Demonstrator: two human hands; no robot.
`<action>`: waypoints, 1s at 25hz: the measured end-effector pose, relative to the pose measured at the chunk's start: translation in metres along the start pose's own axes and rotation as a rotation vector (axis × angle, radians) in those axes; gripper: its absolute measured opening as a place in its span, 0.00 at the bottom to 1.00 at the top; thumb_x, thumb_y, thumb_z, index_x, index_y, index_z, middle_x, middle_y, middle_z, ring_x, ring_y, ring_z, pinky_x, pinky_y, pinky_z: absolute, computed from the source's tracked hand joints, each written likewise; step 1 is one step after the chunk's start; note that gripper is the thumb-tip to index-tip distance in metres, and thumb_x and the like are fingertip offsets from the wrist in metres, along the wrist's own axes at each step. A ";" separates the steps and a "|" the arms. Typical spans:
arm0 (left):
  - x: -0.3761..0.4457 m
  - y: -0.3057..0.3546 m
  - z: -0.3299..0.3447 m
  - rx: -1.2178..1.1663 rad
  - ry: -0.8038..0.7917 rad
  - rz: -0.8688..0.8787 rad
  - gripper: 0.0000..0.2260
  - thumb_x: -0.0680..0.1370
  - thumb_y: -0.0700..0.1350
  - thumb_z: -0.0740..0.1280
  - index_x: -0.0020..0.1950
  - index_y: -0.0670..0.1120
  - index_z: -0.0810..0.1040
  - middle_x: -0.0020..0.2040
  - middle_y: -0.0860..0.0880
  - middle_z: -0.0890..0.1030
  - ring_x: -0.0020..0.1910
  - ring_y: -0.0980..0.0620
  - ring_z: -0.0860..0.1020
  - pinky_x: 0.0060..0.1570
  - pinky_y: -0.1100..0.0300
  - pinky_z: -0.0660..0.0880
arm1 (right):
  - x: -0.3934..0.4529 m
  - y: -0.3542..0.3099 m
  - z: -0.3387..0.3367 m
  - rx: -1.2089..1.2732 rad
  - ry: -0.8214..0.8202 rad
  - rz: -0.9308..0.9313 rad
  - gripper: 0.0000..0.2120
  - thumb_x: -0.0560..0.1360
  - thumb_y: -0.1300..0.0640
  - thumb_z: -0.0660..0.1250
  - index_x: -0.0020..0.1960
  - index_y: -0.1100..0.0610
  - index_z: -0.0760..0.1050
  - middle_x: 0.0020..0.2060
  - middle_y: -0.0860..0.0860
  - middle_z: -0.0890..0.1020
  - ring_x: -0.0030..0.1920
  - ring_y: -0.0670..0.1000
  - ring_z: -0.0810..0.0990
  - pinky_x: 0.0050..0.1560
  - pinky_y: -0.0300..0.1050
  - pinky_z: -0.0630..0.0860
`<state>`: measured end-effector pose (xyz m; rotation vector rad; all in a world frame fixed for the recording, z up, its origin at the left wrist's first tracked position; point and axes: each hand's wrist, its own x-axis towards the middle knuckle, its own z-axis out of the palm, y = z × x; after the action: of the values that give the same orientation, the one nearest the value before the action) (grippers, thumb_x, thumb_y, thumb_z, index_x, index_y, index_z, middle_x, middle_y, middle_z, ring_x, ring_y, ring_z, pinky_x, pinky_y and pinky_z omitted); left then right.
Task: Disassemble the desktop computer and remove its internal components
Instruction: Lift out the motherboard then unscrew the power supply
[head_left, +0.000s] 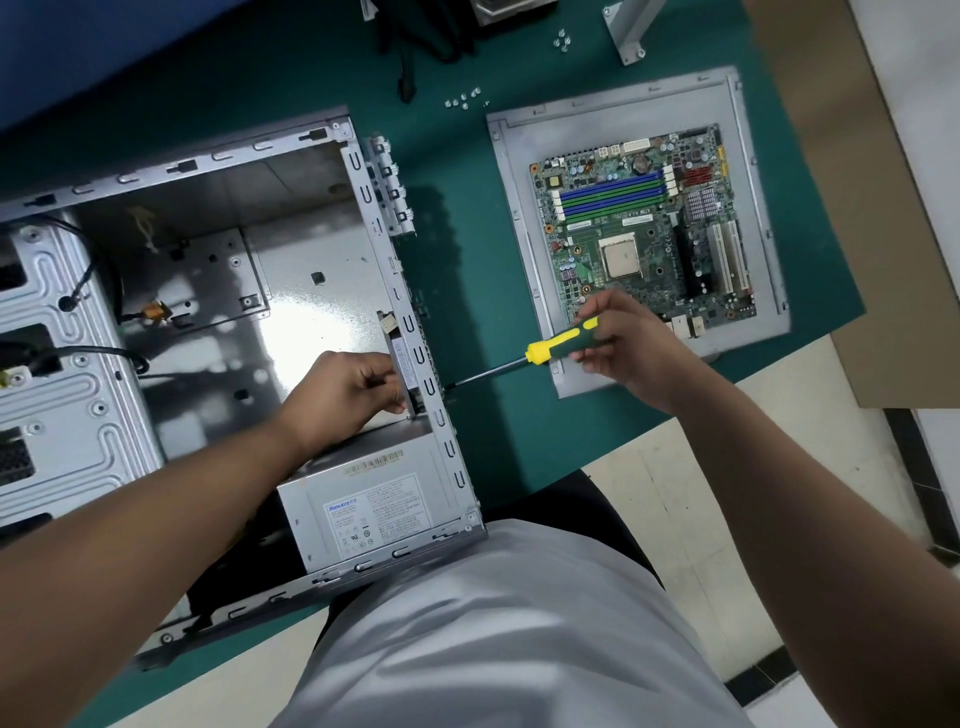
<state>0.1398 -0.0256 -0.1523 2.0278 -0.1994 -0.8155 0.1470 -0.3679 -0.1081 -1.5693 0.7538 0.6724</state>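
Observation:
An open grey computer case (291, 291) lies on its side on the green mat. A silver power supply (374, 509) sits in its near corner. My left hand (348, 389) reaches inside the case and grips a small flat part (404, 364) held against the rear wall. My right hand (623, 343) holds a yellow and green screwdriver (558, 345) outside the case. Its shaft tip touches the outer face of that rear wall. A removed motherboard (644, 228) lies on a grey side panel (524, 218) to the right.
Loose screws (464, 100) lie on the green mat (467, 291) beyond the case, with more screws (562, 40) further back. Black cables (415, 41) and a metal bracket (631, 31) sit at the far edge. Cardboard (852, 208) lies right of the mat. Drive bays (57, 332) fill the case's left end.

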 end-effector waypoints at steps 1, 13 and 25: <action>0.000 0.000 0.000 0.002 -0.001 0.004 0.14 0.77 0.34 0.72 0.40 0.53 0.85 0.39 0.58 0.86 0.38 0.65 0.83 0.40 0.76 0.72 | 0.001 0.000 0.000 -0.087 0.023 0.016 0.05 0.80 0.54 0.62 0.50 0.55 0.74 0.39 0.56 0.81 0.31 0.52 0.79 0.31 0.43 0.75; 0.000 -0.001 0.000 0.002 -0.011 0.006 0.14 0.78 0.34 0.71 0.41 0.52 0.86 0.39 0.57 0.86 0.40 0.63 0.84 0.43 0.75 0.73 | -0.001 0.003 0.004 -0.316 0.118 -0.105 0.13 0.83 0.48 0.63 0.46 0.56 0.73 0.35 0.56 0.82 0.27 0.48 0.78 0.29 0.42 0.72; -0.001 0.002 0.000 -0.013 0.003 0.017 0.17 0.78 0.34 0.72 0.40 0.57 0.84 0.39 0.59 0.86 0.39 0.65 0.84 0.42 0.77 0.72 | 0.002 0.003 -0.009 0.133 -0.132 -0.017 0.12 0.75 0.70 0.67 0.43 0.54 0.72 0.43 0.53 0.81 0.37 0.53 0.79 0.41 0.44 0.77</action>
<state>0.1396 -0.0263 -0.1500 2.0125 -0.2095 -0.8015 0.1459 -0.3771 -0.1102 -1.3952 0.6727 0.6920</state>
